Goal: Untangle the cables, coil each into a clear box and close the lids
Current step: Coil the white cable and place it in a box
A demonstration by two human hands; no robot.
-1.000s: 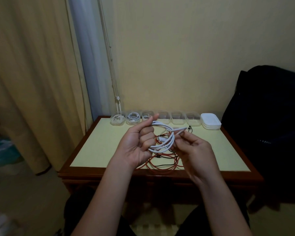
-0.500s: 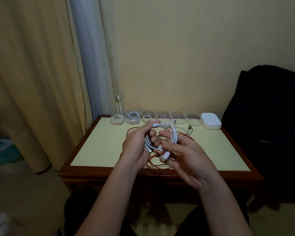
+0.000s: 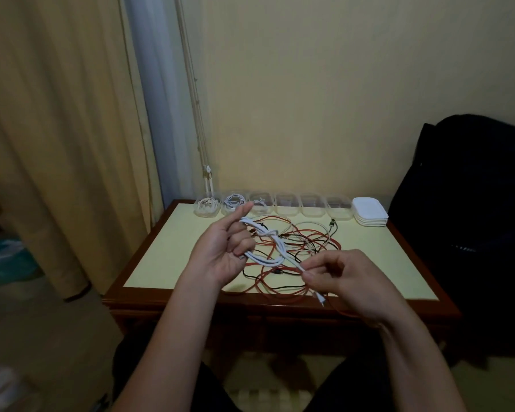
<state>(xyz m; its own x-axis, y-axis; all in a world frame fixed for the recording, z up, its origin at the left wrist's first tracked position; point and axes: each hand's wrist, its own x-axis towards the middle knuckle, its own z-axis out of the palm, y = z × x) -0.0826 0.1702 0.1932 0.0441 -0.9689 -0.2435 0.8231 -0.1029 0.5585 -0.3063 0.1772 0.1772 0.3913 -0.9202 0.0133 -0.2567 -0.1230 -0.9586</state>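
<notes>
Above the table, my left hand [image 3: 224,250] holds a coil of white cable [image 3: 266,245] looped round its curled fingers, index finger pointing up. My right hand [image 3: 344,279] pinches the loose end of that cable just right of the coil, and the plug hangs below my fingers. Under both hands a tangle of red, black and white cables [image 3: 302,248] lies spread on the yellow tabletop [image 3: 167,251]. Along the back edge stands a row of clear boxes [image 3: 286,204]; the three leftmost hold white coils. A stack of white lids [image 3: 370,215] sits at the row's right end.
Beige curtains hang at the left, with a thin cord dropping to the table's back left corner. A dark bag or chair [image 3: 470,209] stands close against the table's right side. The table has a dark wooden rim [image 3: 280,303], and my knees are beneath it.
My right hand has moved right and down, drawing the white cable's end out from the coil. My left hand keeps the coil and has raised its index finger.
</notes>
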